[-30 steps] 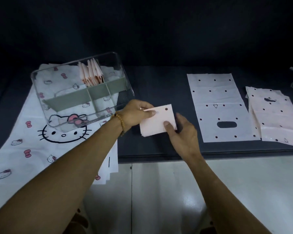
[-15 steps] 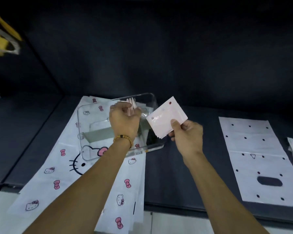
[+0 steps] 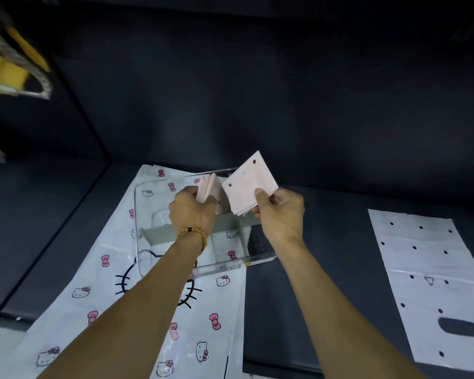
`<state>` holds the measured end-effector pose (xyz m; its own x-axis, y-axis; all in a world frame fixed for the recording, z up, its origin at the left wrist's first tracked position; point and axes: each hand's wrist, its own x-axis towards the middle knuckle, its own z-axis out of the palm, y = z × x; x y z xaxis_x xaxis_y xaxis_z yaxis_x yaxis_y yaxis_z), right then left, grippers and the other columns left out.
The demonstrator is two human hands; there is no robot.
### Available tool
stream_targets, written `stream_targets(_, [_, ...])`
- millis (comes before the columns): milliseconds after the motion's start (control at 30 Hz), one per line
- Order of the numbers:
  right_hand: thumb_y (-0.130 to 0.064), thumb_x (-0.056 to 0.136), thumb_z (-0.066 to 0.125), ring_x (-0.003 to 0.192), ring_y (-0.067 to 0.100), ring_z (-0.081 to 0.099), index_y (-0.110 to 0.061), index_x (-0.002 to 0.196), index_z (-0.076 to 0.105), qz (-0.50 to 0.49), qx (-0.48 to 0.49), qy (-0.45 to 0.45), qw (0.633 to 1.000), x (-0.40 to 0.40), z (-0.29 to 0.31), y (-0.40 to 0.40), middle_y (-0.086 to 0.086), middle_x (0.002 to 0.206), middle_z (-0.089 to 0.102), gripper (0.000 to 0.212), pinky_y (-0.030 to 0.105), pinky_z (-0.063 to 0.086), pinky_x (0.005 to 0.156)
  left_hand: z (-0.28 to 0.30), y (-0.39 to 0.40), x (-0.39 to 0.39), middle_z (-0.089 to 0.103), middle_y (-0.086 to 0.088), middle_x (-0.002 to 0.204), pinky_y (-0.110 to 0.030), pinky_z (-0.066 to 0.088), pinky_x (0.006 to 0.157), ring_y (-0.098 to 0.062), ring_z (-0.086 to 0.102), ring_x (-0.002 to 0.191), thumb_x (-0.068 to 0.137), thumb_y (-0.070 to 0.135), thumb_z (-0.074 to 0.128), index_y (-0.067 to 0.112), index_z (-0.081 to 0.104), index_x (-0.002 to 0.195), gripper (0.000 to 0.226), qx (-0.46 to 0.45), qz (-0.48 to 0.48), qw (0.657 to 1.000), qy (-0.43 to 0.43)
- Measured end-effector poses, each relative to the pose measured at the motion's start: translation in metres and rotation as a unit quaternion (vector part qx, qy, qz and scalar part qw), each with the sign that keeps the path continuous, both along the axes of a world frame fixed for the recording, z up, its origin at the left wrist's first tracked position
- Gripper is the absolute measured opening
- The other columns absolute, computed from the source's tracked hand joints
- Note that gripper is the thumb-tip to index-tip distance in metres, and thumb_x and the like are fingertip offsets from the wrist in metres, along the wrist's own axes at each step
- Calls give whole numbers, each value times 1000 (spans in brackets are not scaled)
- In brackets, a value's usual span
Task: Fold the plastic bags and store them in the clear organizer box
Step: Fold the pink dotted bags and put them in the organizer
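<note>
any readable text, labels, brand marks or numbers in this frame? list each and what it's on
No readable words or numbers anywhere.
Cat-face and pink-bow prints on the white sheet under the clear organizer box: pictures only, no lettering.
Small triangle mark on the flat dotted bag: a sign, nothing legible inside.
Folded bag in the right hand: dots only.

Both arms outstretched, left grip [image 3: 193, 212] seemingly curled, right grip [image 3: 281, 212] pinching.

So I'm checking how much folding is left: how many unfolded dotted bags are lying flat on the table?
1 in view: the unfolded dotted bag lies flat on the dark table, right of the clear organizer box. More may lie beyond the picture's right edge.
</note>
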<state>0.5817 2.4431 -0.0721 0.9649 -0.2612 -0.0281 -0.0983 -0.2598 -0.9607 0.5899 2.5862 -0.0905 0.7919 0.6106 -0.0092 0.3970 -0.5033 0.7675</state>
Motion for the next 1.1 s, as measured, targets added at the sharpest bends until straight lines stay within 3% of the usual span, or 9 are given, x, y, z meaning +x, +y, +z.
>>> stream_targets(133, [-17, 90, 58, 58, 25, 56, -6, 58, 51, -15, -184, -34, 982, 8, -1, 23, 10, 63, 63, 34, 32, 43, 56, 2, 3, -3, 60, 7, 67, -15, 33, 47, -18, 60, 70, 73, 20, 70, 27, 60, 70, 13, -53, 8, 998, -21])
stream_targets(267, [-21, 92, 55, 75, 33, 63, -7, 86, 68, 108, -325, -55, 938, 3, -7, 39, 14, 82, 68, 20, 37, 51, 66, 5, 4, -7, 51, 20, 59, -18, 38, 56, -14, 57, 66, 70, 24, 74, 33, 50, 61, 28, -77, -2, 996, -42])
stream_targets(333, [-26, 91, 57, 83, 27, 64, -14, 98, 68, 169, -325, -43, 929, 1, -8, 44, 7, 90, 68, 18, 37, 54, 73, 4, 5, -9, 52, 22, 61, -15, 40, 57, -10, 57, 64, 71, 29, 74, 32, 55, 67, 20, -81, -11, 995, -61])
stream_targets(467, [-27, 91, 58, 75, 20, 65, -21, 109, 63, 107, -242, -93, 960, -7, -10, 43, -1, 89, 70, 20, 34, 55, 70, 0, 8, -15, 59, 20, 67, -6, 37, 59, 0, 58, 66, 77, 28, 72, 25, 67, 86, 10, -104, -27, 990, -96])
stream_targets(700, [-15, 91, 53, 85, 32, 65, -13, 95, 69, 102, -390, -10, 915, 12, -7, 50, 13, 90, 69, 17, 33, 48, 67, 0, 8, -18, 61, 15, 56, -11, 39, 53, -1, 54, 53, 82, 19, 67, 28, 63, 68, 17, -103, -67, 986, -108])
stream_targets(800, [-23, 92, 53, 90, 31, 64, -14, 98, 69, 138, -372, 28, 918, 19, -4, 50, 11, 96, 68, 20, 34, 50, 70, 1, 8, -16, 66, 7, 66, -13, 42, 56, -11, 59, 64, 85, 20, 64, 25, 66, 76, 11, -100, -79, 987, -102])
stream_targets(933, [-29, 92, 55, 87, 21, 67, -19, 112, 67, 121, -238, 3, 964, -1, 2, 31, 0, 94, 73, 25, 35, 54, 83, 5, 3, -26, 64, 4, 82, -14, 42, 71, -12, 58, 77, 89, 20, 61, 17, 69, 97, 12, -135, -40, 984, -105])
stream_targets(1000, [-28, 93, 53, 79, 8, 66, -21, 119, 64, 82, -196, -8, 977, -17, 5, 12, -7, 90, 72, 29, 28, 54, 83, 6, -2, -39, 65, 4, 90, -18, 44, 80, -10, 60, 85, 90, 18, 59, 12, 66, 110, 22, -181, -16, 976, -117])
stream_targets(1100, [-29, 95, 53, 72, -7, 57, -20, 126, 60, 17, -125, 3, 992, -42, 6, -23, -10, 99, 70, 34, 6, 43, 75, 4, -20, -68, 66, 5, 93, -18, 46, 79, -10, 61, 89, 92, 17, 55, 17, 64, 106, 16, -221, -16, 967, -126])
